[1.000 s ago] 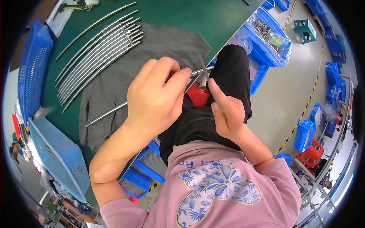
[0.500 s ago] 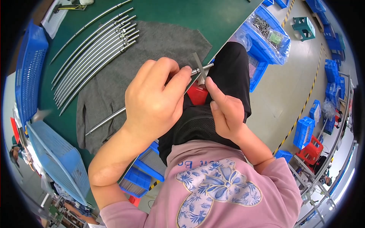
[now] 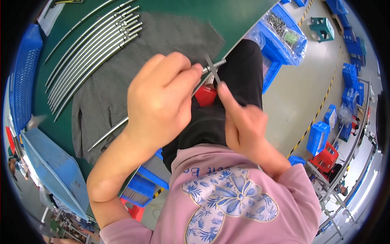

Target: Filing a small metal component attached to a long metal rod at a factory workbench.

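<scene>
My left hand (image 3: 159,95) is closed around a thin metal rod (image 3: 109,133). The rod's lower part slants over a grey cloth (image 3: 170,34), and its tip pokes out beyond my fingertips. My right hand (image 3: 245,128), somewhat blurred, grips a narrow flat grey file (image 3: 212,69) with the index finger stretched along it. The file lies across the rod near its tip, just past a dark ring; whether they touch is hard to tell. Several similar metal rods (image 3: 87,61) with collars near one end lie side by side at the upper left, partly on the cloth.
The green tabletop (image 3: 239,16) ends in a slanting edge by my knee. Blue perforated baskets (image 3: 57,166) stand at the left. A blue bin (image 3: 284,34) with small metal parts sits to the right of the table. A green stool (image 3: 323,29) stands on the floor behind it.
The view has shifted slightly, so the table and rods appear further left and up. Both hands keep their hold, and the file still crosses the rod near its tip.
</scene>
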Motion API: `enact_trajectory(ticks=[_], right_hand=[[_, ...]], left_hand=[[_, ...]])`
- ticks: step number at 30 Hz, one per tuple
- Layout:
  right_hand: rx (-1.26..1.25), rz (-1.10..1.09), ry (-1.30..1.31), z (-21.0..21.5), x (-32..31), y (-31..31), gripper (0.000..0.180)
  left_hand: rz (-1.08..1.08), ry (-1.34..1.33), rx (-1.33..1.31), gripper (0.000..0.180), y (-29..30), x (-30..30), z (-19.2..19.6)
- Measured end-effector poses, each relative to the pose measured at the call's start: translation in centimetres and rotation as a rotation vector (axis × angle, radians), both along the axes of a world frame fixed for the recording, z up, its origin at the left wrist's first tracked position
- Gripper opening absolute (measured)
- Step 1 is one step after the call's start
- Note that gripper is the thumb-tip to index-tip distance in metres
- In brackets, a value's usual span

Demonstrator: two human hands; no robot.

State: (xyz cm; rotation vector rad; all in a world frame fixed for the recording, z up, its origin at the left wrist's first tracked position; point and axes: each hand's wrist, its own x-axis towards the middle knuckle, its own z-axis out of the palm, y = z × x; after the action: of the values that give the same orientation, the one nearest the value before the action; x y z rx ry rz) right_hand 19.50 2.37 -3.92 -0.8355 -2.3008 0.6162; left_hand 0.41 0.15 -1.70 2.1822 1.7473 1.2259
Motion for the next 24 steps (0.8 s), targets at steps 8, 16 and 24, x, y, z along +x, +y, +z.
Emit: enact_trajectory(ticks=[8, 16, 24], right_hand=[[-0.046, 0.003, -0.111, 0.4, 2.0, -0.4, 0.061], [-0.121, 0.093, -0.139, 3.2, 0.8, 1.2, 0.054], [-0.054, 0.107, -0.16, 3.2, -1.0, 2.6, 0.059]], left_hand=[[0.019, -0.037, -0.027, 0.018, 0.6, 0.0, 0.1], [0.034, -0.03, -0.032, 0.015, 0.3, 0.4, 0.0], [0.036, -0.057, 0.032, 0.014, 0.8, -0.1, -0.2]])
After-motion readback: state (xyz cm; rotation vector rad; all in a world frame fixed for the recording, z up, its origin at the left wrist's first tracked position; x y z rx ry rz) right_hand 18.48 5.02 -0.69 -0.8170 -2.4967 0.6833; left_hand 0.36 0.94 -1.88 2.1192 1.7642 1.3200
